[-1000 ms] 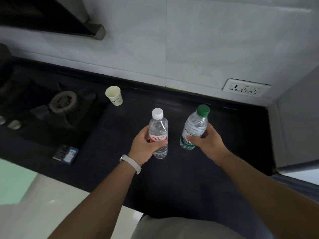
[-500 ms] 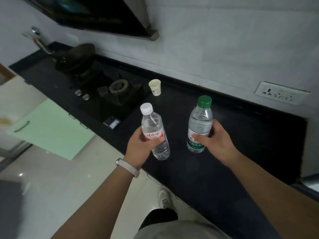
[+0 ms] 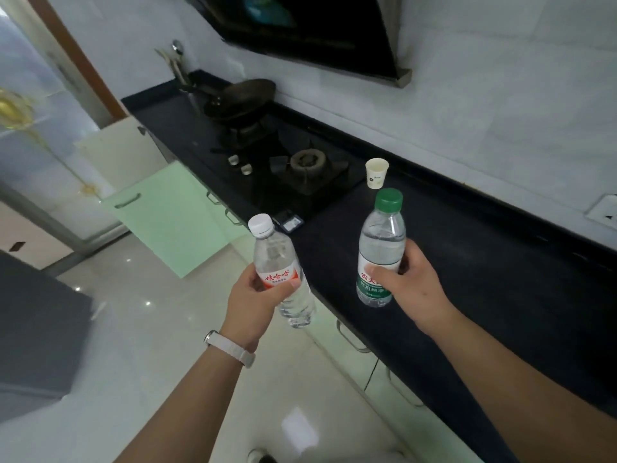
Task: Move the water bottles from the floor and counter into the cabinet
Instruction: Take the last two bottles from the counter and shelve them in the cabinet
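My left hand (image 3: 255, 304) grips a clear water bottle with a white cap and red label (image 3: 277, 262), held in the air over the floor just off the counter's front edge. My right hand (image 3: 412, 289) grips a second clear bottle with a green cap and green label (image 3: 380, 242), held upright above the black counter (image 3: 484, 262). A pale green cabinet door (image 3: 163, 215) stands swung open below the counter to the left; the cabinet's inside is hidden behind it.
A paper cup (image 3: 376, 173) stands near the wall beside a gas hob (image 3: 300, 168) carrying a dark wok (image 3: 243, 100). A small dark box (image 3: 289, 222) lies at the counter edge. A range hood (image 3: 317, 31) hangs above. A grey block (image 3: 36, 332) sits on the glossy floor at left.
Both bottles have been lifted off the counter and carried leftward. My view has turned left, bringing the wok, the open green door and more of the floor into sight.
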